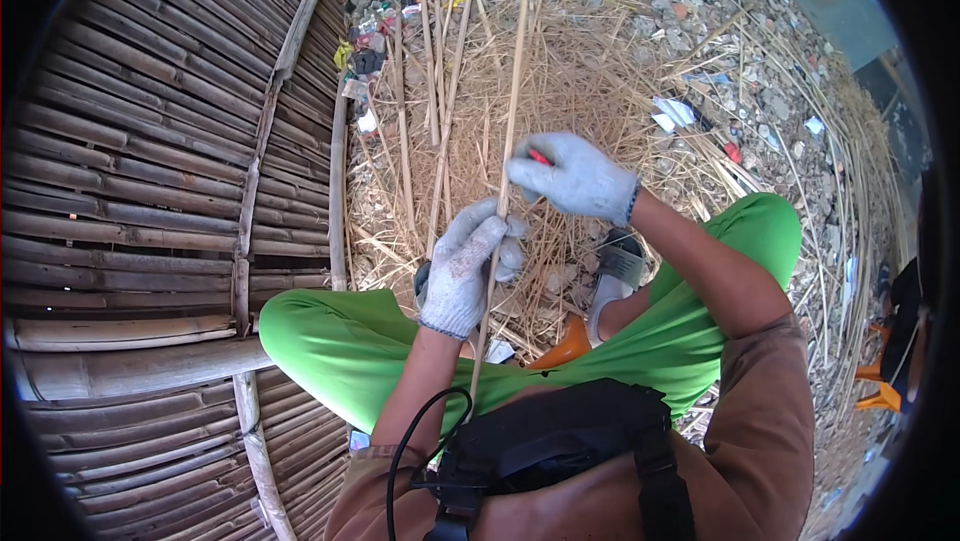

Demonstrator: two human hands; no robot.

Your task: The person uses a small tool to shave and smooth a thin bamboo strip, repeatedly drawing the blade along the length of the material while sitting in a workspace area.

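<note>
A long, thin bamboo strip (518, 61) stands nearly upright in the picture, running from the top edge down to my lap. My left hand (468, 266), in a whitish work glove, is wrapped round the strip below its middle. Just above it, my right hand (575, 176), gloved too, is closed against the same strip. Between the right thumb and fingers a bit of something red (540, 157) shows; the rest of it is hidden, so its kind cannot be told. Several cut bamboo strips (403, 121) lie on the ground beyond my hands.
A slatted bamboo panel (140, 211) fills the left side. Straw-like shavings (570, 61) cover the rubble ahead, with scraps of white litter (675, 114) among them. Long thin strips (820, 251) lie at the right, near an orange-legged stool (878, 386). My green-trousered knees frame the work.
</note>
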